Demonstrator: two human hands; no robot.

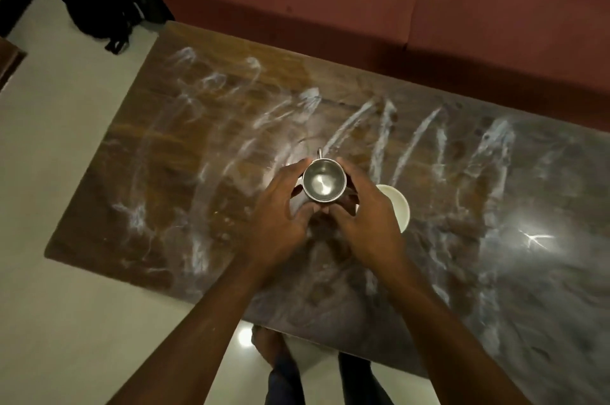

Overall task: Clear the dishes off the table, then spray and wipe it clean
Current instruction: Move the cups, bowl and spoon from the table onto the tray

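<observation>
Dish-clearing step: left hand (280, 209) and right hand (366, 216) both clasp the round steel cup (324, 185) over the middle of the streaked brown wooden table (198, 140). Next, probably carry it off, then the round white dish (399, 206).

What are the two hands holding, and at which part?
The left hand and right hand grip the steel cup by its sides, not by its handle.
</observation>
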